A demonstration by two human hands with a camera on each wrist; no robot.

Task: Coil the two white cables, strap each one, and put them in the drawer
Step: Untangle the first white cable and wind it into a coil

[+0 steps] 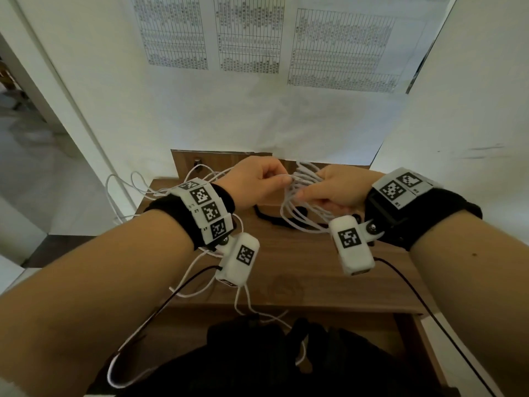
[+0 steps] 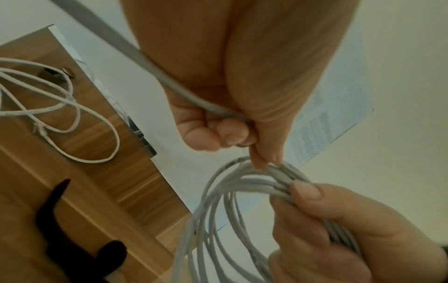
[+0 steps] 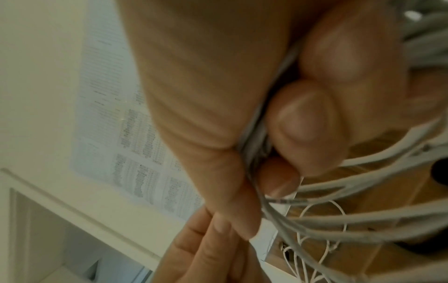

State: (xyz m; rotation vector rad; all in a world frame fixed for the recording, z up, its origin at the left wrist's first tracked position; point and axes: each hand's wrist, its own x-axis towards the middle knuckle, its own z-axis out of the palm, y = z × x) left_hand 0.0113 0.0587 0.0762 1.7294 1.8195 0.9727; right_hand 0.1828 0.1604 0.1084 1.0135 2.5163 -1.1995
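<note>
Coiled cable (image 1: pixel 300 196) held above desk (image 1: pixel 286 267) centre, between left hand (image 1: pixel 257 179) at 9 o'clock and right hand (image 1: pixel 340 187) at 3. Loose cable (image 1: pixel 137 184) at 10 o'clock (partly off the edge); strap (image 1: pixel 272 217) beneath coil.

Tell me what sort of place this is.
Probably an office or lab work corner: a small wooden desk against white partition walls, with printed data tables taped above it.

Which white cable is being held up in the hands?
The coiled cable: the right hand grips its loops, the left hand pinches a strand. The other white cable lies loose on the wooden desk.
</note>
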